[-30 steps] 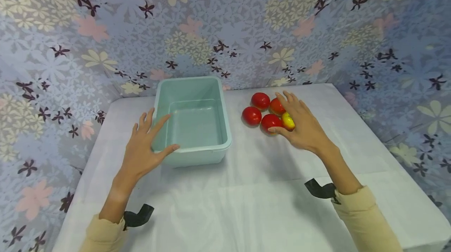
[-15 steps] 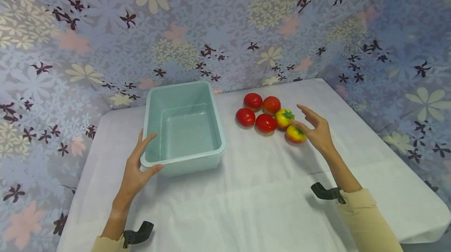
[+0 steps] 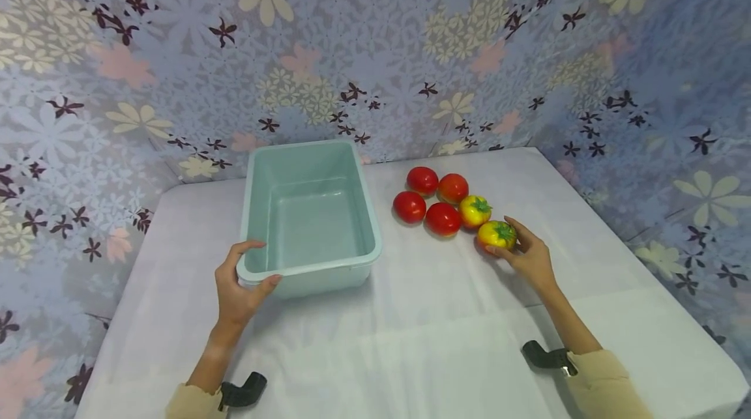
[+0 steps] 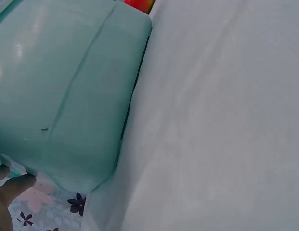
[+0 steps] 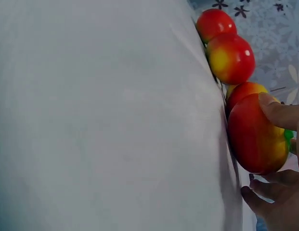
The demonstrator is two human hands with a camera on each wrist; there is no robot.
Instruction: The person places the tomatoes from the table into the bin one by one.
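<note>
A pale green plastic tub (image 3: 313, 217) stands on the white-covered table, its inside bare. At its near left corner my left hand (image 3: 237, 285) grips the rim, thumb on the near side and fingers over the left side. The tub wall (image 4: 67, 96) fills much of the left wrist view. My right hand (image 3: 532, 262) holds a yellow and red tomato (image 3: 495, 235) with a green leafy top, thumb and fingers on its sides. This tomato (image 5: 257, 137) appears large in the right wrist view and looks low against the table. Another yellow tomato (image 3: 474, 210) sits just beyond it.
Several red tomatoes, among them one at the front (image 3: 442, 219) and one at the left (image 3: 409, 206), are clustered right of the tub. The white tablecloth (image 3: 422, 341) spreads around them. Flower-patterned cloth (image 3: 375, 47) rises behind the table and along its sides.
My left hand has come down onto the tub's corner and now grips it. My right hand has drawn back from above the cluster, moved down and taken hold of the nearest yellow tomato.
</note>
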